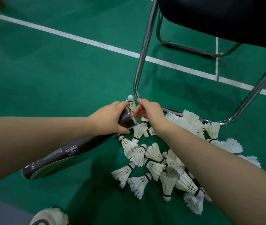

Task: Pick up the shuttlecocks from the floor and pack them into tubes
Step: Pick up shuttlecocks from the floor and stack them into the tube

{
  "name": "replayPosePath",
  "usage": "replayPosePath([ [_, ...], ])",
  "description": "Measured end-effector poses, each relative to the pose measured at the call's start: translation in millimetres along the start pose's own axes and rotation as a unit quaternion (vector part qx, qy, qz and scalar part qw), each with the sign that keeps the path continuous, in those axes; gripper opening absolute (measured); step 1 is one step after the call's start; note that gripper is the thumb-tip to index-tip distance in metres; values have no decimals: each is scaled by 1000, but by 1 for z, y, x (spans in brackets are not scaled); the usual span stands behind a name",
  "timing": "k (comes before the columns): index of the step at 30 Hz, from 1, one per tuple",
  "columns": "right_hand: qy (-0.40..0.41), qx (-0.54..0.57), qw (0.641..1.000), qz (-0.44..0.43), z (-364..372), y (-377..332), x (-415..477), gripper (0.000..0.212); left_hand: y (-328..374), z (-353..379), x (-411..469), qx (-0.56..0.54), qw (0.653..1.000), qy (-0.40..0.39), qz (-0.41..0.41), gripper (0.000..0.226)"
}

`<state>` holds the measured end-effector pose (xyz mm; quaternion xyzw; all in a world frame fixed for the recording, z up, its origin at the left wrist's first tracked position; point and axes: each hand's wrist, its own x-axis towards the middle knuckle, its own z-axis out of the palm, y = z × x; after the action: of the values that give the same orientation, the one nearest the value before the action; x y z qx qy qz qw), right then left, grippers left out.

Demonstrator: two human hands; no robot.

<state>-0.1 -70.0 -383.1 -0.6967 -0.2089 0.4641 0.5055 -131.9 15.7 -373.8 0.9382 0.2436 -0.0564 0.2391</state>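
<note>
Tube point(74, 153) in curled left hand point(107, 119)

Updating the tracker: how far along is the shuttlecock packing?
Done: cannot see inside the dark tube. In hand: left hand grips it near its mouth; right hand is at the opening. Left: a big pile of shuttlecocks on the floor by the chair leg.

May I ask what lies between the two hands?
In the head view: the tube's open mouth, gripped by the left hand, with a cork-up shuttlecock just beyond.
</note>
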Motion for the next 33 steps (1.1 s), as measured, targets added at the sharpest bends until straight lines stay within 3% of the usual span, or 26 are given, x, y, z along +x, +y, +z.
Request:
replayPosePath([
  [3, 117, -174, 978, -15, -19, 4, 23, 26, -5, -2, 8, -2, 1000, 0, -17, 99],
  [6, 103, -349, 932, -11, -37, 26, 40, 28, -7, -4, 11, -4, 1000, -3, -21, 98],
  [13, 80, -476, 876, -12, -39, 69, 73, 61, -9, -3, 12, -8, 1000, -4, -16, 98],
  [16, 72, -547, 834, -20, -31, 68, 80, 58, -11, -3, 11, -13, 1000, -8, -22, 98],
  [19, 94, -558, 824, -23, -27, 66, 82, 39, -13, -2, 7, -13, 999, -16, -31, 97],
  [23, 105, -510, 854, 8, -30, 70, 83, 17, -14, -3, 3, -8, 999, -20, -39, 97],
  [26, 120, -404, 906, 24, -31, 57, 78, 22, -15, -5, 1, -3, 999, -16, -39, 97],
  [30, 159, -217, 962, -54, -34, 12, 58, 18, -13, -5, -2, 1, 999, -21, -38, 97],
  [33, 168, -132, 968, -131, -34, -19, 35, 11, -8, -7, -3, -7, 999, -14, -37, 97],
])
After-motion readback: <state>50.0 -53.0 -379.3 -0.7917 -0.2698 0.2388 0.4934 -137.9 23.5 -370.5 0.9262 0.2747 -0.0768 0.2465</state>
